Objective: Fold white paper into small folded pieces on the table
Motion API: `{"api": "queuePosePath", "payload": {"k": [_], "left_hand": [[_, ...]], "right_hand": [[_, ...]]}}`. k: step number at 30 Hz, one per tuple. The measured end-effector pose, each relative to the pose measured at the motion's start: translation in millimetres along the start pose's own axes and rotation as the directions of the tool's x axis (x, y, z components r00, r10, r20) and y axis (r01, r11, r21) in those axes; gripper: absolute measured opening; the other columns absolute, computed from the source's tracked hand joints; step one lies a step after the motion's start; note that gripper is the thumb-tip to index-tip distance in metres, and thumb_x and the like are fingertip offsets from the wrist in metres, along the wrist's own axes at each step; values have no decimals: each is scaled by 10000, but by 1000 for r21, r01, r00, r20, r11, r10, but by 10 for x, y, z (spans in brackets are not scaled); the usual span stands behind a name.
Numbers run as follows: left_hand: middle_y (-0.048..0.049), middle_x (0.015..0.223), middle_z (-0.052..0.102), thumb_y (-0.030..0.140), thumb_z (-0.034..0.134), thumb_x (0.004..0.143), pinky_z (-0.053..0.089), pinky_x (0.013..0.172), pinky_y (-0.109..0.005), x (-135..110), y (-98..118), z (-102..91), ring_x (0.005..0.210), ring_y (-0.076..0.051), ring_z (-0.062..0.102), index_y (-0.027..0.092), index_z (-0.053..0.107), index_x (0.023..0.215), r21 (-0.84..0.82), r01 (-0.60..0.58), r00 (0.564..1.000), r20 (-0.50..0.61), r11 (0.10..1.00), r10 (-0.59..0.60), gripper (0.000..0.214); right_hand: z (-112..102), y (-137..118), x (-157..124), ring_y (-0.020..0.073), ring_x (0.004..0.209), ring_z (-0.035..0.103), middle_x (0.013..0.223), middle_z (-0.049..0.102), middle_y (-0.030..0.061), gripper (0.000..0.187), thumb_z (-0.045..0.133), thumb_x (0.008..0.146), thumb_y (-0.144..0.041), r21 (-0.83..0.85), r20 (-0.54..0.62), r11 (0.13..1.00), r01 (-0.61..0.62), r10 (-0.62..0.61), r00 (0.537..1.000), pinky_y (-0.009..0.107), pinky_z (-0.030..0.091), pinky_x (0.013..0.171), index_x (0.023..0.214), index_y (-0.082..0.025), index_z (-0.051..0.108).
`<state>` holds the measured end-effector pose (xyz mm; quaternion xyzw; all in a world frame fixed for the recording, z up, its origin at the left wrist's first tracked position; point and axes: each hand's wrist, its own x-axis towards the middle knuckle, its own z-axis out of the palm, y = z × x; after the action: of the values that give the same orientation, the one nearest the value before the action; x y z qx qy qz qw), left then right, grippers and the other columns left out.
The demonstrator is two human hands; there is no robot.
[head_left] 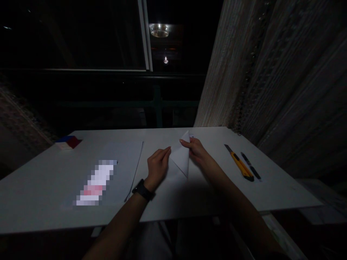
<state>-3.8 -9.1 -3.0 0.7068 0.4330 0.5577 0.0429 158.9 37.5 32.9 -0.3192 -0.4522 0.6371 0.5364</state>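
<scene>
Between my two hands, a folded sheet of white paper (181,156) is held up above the white table, its outline made of triangular folds. My left hand (158,164), with a dark watch on the wrist, pinches the paper's left corner between thumb and fingers. On the other side, my right hand (195,148) grips the upper right edge, thumb on the near face and fingers behind. The fingers behind the paper are partly hidden.
Right of my hands lie a yellow utility knife (239,163) and a dark pen (249,164). To the left, a stack of white paper (126,169) bears a bright pixelated rectangle (94,184). A blue, red and white box (67,143) stands far left. Curtains (217,72) hang behind the table (159,213).
</scene>
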Motion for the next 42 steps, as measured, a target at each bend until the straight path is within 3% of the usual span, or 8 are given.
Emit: {"api": "queuePosePath", "payload": {"k": [9,16,25,32,42], "left_hand": [[-64,873,704,329,620,752,512,648,-292,-3,-1,35,719,-169,648,196,674,998,-102,157,987,-10,982,-159,285],[-60,894,691,288,568,802,503,702,-288,11,-31,44,779,-159,635,199,656,1040,-134,135,990,55,982,-129,269],[-50,861,688,281,549,812,485,712,-279,22,-55,32,770,-149,625,194,670,1012,-185,181,983,-5,966,-185,249],[-55,897,690,294,550,810,493,744,-306,21,-42,54,810,-164,632,199,674,1001,-215,211,976,-10,953,-218,247],[-47,829,681,258,534,825,480,683,-270,27,9,34,734,-138,611,193,657,1038,-158,125,991,-23,980,-130,254]], "right_hand": [[-22,33,7,144,549,573,606,646,20,298,777,518,-340,-143,10,987,78,-78,997,279,427,578,672,-121,647],[96,103,-22,144,544,560,624,645,21,310,763,518,-375,-241,-37,961,139,-152,988,274,416,547,659,-129,638],[167,237,-21,153,557,582,623,657,30,307,755,524,-380,-116,-81,991,62,-72,994,287,444,584,666,-135,638],[161,208,-21,163,564,598,618,657,30,343,749,535,-417,-41,-31,997,65,-66,997,290,448,584,684,-134,623],[172,193,-28,158,565,583,640,654,25,361,747,535,-439,-82,-13,989,123,-124,992,286,438,571,703,-148,617]]}}
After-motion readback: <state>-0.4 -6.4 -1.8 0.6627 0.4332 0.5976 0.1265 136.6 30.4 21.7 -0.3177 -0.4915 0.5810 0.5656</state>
